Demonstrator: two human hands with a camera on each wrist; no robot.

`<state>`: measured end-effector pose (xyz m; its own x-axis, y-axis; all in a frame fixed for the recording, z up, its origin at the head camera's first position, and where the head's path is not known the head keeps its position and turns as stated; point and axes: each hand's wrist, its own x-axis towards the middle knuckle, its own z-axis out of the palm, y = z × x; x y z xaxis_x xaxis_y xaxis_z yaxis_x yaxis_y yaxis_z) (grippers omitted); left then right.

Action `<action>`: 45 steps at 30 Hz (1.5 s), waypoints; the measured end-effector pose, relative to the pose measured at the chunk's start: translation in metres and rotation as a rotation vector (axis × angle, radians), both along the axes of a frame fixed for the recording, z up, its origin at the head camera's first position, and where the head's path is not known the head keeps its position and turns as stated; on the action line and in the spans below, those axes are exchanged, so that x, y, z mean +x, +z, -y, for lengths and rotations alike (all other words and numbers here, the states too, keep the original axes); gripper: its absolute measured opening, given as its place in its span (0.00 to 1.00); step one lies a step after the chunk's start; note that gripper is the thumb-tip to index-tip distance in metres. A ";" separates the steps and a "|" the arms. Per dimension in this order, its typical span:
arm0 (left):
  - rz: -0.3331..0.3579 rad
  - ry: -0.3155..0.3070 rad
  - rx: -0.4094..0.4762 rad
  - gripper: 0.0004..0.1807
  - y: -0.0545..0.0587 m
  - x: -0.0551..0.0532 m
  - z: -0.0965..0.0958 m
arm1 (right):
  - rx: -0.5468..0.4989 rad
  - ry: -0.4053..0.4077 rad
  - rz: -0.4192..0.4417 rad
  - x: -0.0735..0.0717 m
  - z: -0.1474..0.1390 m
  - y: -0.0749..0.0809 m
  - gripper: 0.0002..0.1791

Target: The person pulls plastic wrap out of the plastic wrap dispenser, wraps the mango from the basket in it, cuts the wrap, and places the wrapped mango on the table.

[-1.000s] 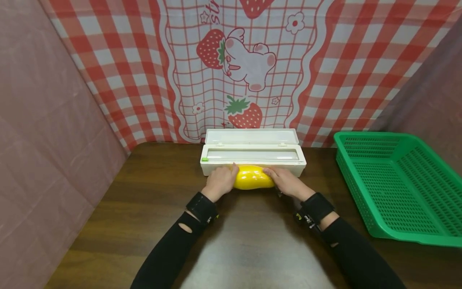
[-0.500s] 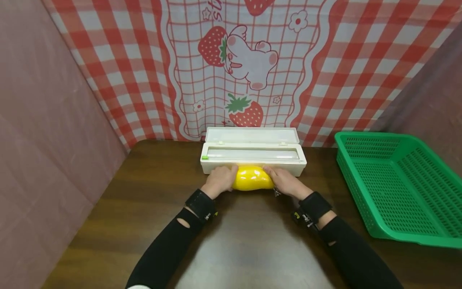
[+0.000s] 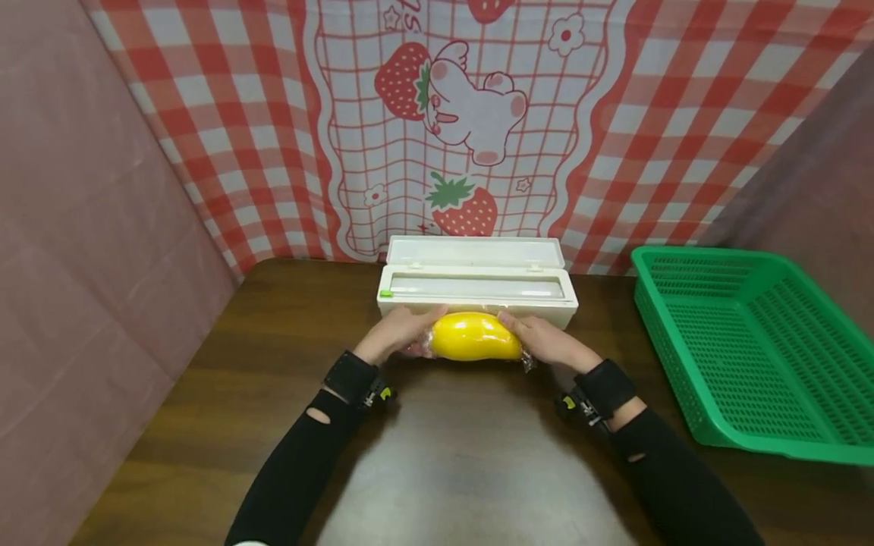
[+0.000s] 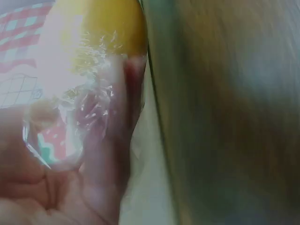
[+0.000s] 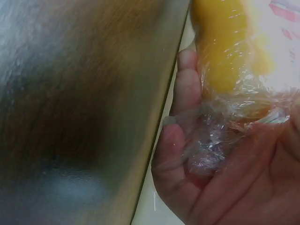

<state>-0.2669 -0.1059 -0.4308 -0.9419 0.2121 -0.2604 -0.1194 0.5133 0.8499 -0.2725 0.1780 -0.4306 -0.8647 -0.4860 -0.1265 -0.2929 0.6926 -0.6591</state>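
A smooth, long yellow fruit [image 3: 476,336], wrapped in clear cling film [image 5: 213,145], lies crosswise between both hands, just in front of a white cling film dispenser [image 3: 451,273] with its lid up. My left hand [image 3: 392,335] holds the left end, thumb along the top and fingers beneath; through the loose film [image 4: 101,89] these fingers show in the left wrist view. Around the right end my right hand [image 3: 553,345] grips, its thumb on top and its fingers curled below bunched film in the right wrist view.
A green plastic basket [image 3: 710,413] stands on the right of the brown wooden table [image 3: 444,470]. Behind the dispenser hangs a red checked cloth [image 3: 259,152] with strawberry prints. A pinkish cloth [image 3: 82,288] borders the left side.
My left hand has slid outward to the left and opened up somewhat, uncovering film at the fruit's left end. The right hand keeps its hold in about the same place.
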 end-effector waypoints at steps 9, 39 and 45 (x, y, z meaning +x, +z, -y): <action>-0.585 -0.043 -0.304 0.19 0.016 0.009 0.008 | -0.092 -0.061 0.088 0.000 -0.010 0.001 0.37; -0.927 -0.388 -0.617 0.47 0.002 0.023 -0.038 | 0.046 -0.349 -0.447 0.007 -0.027 0.008 0.21; -0.910 -0.344 -0.576 0.46 0.000 0.023 -0.036 | -0.004 -0.033 -0.654 0.017 -0.011 0.010 0.27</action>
